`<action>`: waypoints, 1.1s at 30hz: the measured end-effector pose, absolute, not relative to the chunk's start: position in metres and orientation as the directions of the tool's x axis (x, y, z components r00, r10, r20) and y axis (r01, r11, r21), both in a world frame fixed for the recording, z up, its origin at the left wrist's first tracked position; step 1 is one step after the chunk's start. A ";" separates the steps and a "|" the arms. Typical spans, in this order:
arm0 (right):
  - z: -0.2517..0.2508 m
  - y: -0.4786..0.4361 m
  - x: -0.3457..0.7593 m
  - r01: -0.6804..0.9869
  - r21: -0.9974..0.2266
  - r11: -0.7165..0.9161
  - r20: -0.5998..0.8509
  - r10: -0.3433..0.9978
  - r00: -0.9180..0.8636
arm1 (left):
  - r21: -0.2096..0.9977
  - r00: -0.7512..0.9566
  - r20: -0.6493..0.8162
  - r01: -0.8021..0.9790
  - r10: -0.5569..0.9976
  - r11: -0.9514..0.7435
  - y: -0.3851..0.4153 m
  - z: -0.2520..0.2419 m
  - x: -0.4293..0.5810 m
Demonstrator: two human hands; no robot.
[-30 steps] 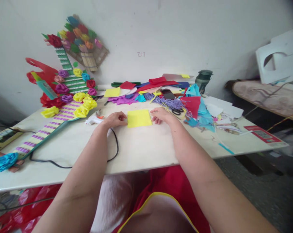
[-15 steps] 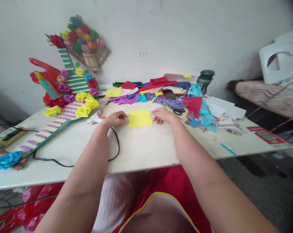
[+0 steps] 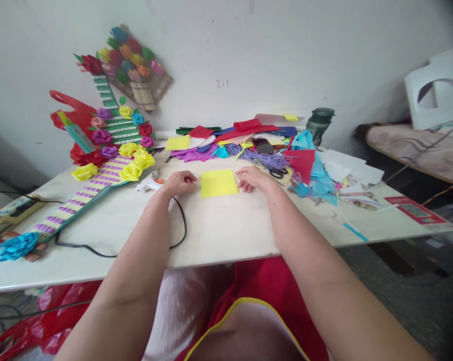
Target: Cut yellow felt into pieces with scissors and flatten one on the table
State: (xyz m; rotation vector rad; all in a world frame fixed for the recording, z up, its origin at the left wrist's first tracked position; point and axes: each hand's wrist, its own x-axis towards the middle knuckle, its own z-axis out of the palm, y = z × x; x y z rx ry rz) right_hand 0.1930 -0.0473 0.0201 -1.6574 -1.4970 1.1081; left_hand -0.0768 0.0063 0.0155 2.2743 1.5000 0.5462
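A square yellow sheet point(image 3: 219, 183), perhaps paper or felt, lies flat on the white table between my two hands. My left hand point(image 3: 181, 182) rests just off its left edge, fingers loosely bent and holding nothing. At the right edge, my right hand point(image 3: 250, 178) lies with its fingers apart, the fingertips at or barely touching the sheet's border. Behind my left hand sits a white glue gun point(image 3: 149, 183) with an orange tip, its black cable point(image 3: 184, 225) curving under my left forearm.
Purple yarn point(image 3: 258, 156), black-handled scissors point(image 3: 278, 173) and a red sheet point(image 3: 299, 164) lie beyond my right hand, with coloured sheets piled behind. A green bottle point(image 3: 319, 125) stands at the back. On the left are a striped craft piece point(image 3: 85, 195) with fabric-like flowers and a power strip point(image 3: 14, 215).
The whole view has shifted slightly, so everything appears a little further right. Both hands and the yellow sheet keep the same places on the table.
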 end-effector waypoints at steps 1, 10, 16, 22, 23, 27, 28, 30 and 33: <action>0.020 -0.048 0.193 0.449 -0.881 -0.146 -0.166 0.986 -0.004 | 0.482 0.371 0.110 0.791 0.922 -0.376 0.006 0.016 -0.077; 0.021 -0.048 0.192 0.444 -0.884 -0.148 -0.166 0.986 -0.001 | 0.401 0.422 0.068 0.818 0.904 -0.412 -0.001 0.022 -0.075; 0.018 -0.045 0.194 0.457 -0.878 -0.140 -0.163 0.987 -0.011 | 0.357 0.432 0.029 0.838 0.901 -0.413 -0.004 0.024 -0.076; 0.021 -0.049 0.192 0.462 -0.876 -0.140 -0.161 0.987 -0.006 | 0.365 0.450 0.000 0.832 0.893 -0.419 -0.003 0.023 -0.076; 0.022 -0.050 0.191 0.463 -0.875 -0.140 -0.162 0.987 -0.006 | 0.367 0.452 -0.004 0.830 0.892 -0.419 -0.003 0.023 -0.076; 0.022 -0.050 0.191 0.466 -0.874 -0.138 -0.163 0.987 -0.013 | 0.364 0.448 -0.027 0.837 0.894 -0.409 -0.005 0.025 -0.076; 0.022 -0.050 0.192 0.465 -0.874 -0.139 -0.163 0.986 -0.013 | 0.363 0.448 -0.031 0.838 0.894 -0.407 -0.006 0.025 -0.075; 0.022 -0.050 0.192 0.465 -0.874 -0.142 -0.166 0.986 -0.010 | 0.363 0.451 -0.037 0.837 0.892 -0.409 -0.007 0.026 -0.075; 0.022 -0.050 0.193 0.461 -0.876 -0.143 -0.170 0.985 -0.018 | 0.359 0.446 -0.046 0.842 0.894 -0.402 -0.008 0.026 -0.074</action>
